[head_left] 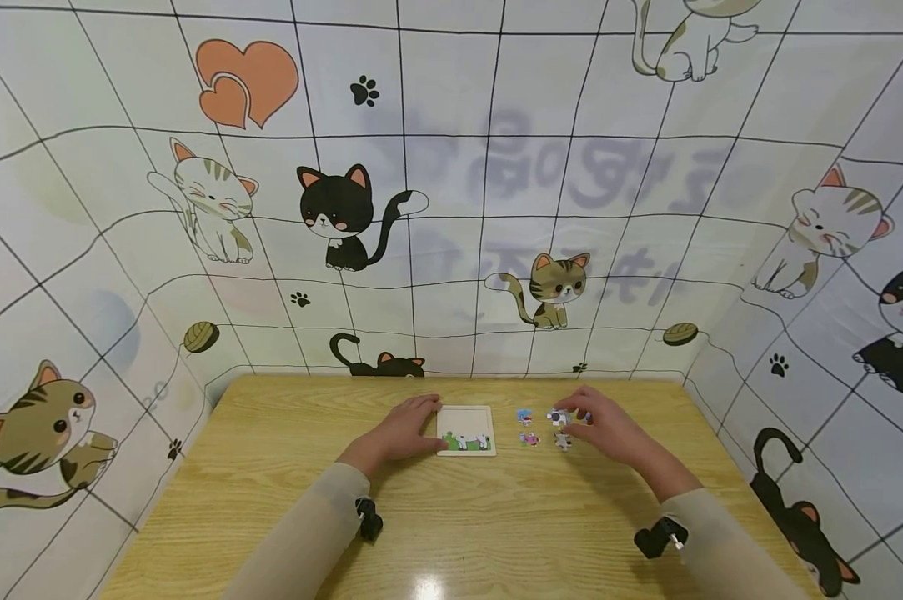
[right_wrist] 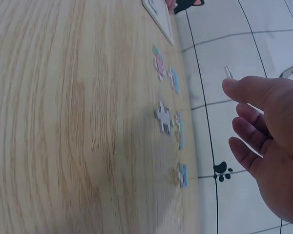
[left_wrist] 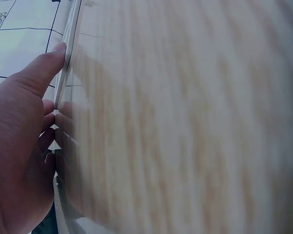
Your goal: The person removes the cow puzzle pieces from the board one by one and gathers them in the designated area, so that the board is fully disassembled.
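Observation:
My left hand (head_left: 402, 431) rests at the left side of a small jigsaw puzzle board (head_left: 466, 421), fingers by its upper left corner and thumb at the lower left. Joined pieces with green and white animal pictures (head_left: 466, 442) fill the board's lower part. My right hand (head_left: 601, 423) pinches a white and dark puzzle piece (head_left: 559, 417) between thumb and finger. In the right wrist view this piece (right_wrist: 228, 72) shows edge-on above the table. Below the hand lie a grey piece (head_left: 563, 440) and a blue piece (head_left: 589, 417), the latter partly hidden by fingers.
Between board and right hand lie a blue piece (head_left: 524, 417) and a pink piece (head_left: 529, 438). Several loose pieces show in the right wrist view, among them one at the far end (right_wrist: 183, 175). The wooden table (head_left: 436, 517) meets a cat-patterned cloth wall (head_left: 451, 292).

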